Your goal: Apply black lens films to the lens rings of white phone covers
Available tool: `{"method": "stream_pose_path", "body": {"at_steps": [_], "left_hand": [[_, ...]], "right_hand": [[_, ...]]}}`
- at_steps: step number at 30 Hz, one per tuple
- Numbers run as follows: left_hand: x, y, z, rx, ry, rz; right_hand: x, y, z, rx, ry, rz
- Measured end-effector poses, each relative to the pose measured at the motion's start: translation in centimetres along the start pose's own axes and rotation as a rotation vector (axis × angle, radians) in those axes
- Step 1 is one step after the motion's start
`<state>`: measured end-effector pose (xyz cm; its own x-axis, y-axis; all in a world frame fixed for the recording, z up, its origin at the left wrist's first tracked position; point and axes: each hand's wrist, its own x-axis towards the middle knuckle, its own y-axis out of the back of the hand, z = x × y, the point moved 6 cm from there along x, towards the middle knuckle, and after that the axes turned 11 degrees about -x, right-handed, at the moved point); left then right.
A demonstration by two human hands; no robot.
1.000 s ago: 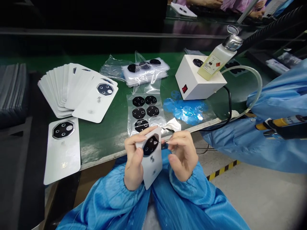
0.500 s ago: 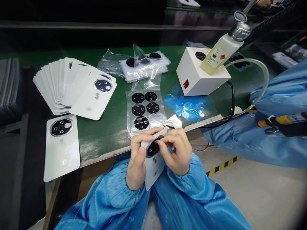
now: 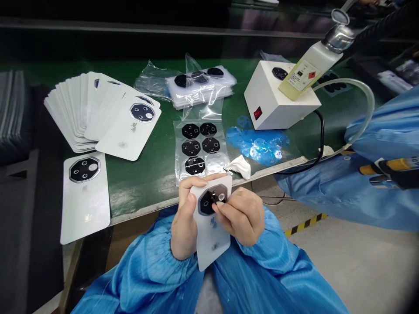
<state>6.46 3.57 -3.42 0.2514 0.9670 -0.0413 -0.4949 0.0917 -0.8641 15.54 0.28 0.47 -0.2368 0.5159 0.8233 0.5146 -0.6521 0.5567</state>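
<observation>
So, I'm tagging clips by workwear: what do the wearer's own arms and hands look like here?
The left hand and right hand are bare, with no gloves, rings or watch in view. The left sleeve and right sleeve are light blue smock fabric, thin and finely striped, each gathered into an elastic cuff at the wrist.

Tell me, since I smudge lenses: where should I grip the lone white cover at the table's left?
Pinch the lone white cover by its long edges on the plain near half, from the near side; its black camera panel is at the far end.
</observation>
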Motion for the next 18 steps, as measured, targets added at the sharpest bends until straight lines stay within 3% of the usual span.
{"method": "stream_pose_path", "body": {"at_steps": [12, 15, 18], "left_hand": [[0.2, -0.3, -0.2, -0.065, 0.165, 0.010], [-0.1, -0.5, -0.3, -0.070, 0.141, -0.014], [-0.1, -0.6, -0.5, -0.081, 0.138, -0.036]], "right_hand": [[-0.7, 0.7, 0.0, 0.065, 0.114, -0.010], [-0.6, 0.7, -0.1, 0.011, 0.158, 0.043], [-0.2, 1.5, 0.0, -0.009, 0.056, 0.246]]}}
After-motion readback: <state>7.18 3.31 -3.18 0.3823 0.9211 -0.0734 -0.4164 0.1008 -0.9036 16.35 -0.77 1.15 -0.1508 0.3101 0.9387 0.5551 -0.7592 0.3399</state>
